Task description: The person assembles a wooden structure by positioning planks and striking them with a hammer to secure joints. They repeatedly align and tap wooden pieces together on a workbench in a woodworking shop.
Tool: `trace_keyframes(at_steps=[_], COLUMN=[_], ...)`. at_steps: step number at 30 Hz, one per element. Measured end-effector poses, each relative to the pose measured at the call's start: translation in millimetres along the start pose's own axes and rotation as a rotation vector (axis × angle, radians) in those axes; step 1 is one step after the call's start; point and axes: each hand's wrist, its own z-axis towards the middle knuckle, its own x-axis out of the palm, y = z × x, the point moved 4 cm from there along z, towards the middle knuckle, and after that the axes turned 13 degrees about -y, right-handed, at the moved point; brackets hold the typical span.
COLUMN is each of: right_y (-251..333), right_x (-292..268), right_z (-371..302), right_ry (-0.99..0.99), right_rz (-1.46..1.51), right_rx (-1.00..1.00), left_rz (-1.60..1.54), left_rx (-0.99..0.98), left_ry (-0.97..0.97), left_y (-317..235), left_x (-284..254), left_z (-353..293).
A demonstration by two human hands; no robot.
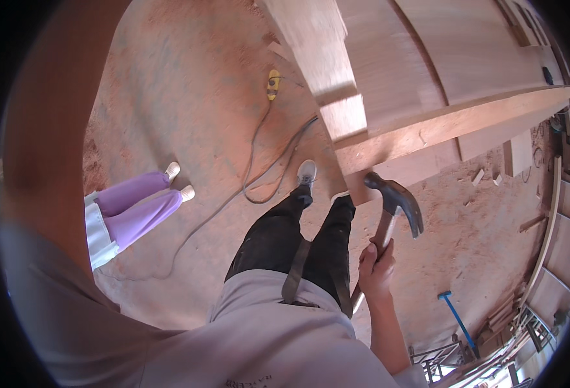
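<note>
Right hand [377,271]: fist closed round the handle of a claw hammer [387,226], head up. Left hand: out of frame, can't tell its state; only my raised left arm [49,149] shows, well to the left of the wooden beam [453,126], my landmark.

Hammer sits just below the beam's left end as I see it, striking face toward the beam, claw turned away to the right. Contact with the wood: can't tell, the head may only overlap it in view. Short block [343,118] is at that same left end, panel [388,71] beyond the beam.

Step, my read: hammer at the ready beside the woodwork, no blow landing. No nail I can make out; small mark on the beam's face too unclear to call. Next move, if it's a strike, calls for a clear spot on the wood, the face brought square to it and the left hand kept out of the swing.

Others: yellow power strip [273,85] and looped cable [251,187] on the floor left of the beam, person in purple trousers [144,197] farther left; wood offcuts [477,176] below its right half.
</note>
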Motion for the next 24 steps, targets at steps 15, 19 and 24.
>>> trace_keyframes(at_steps=[15,19,24], right_y=[59,137,148], right_x=[-31,-64,-69], right_z=[-31,-56,-75], right_ry=[-0.095,-0.154,-0.008], right_rz=[-0.032,0.162,0.462], right_rx=[-0.097,-0.168,-0.420], left_rz=[0.152,0.191,0.364], left_rx=[0.138,0.124,0.141], left_ry=[0.002,0.002,0.106], left_y=[-181,-196,-177], left_x=[2,2,9], left_z=[-61,-70,-55])
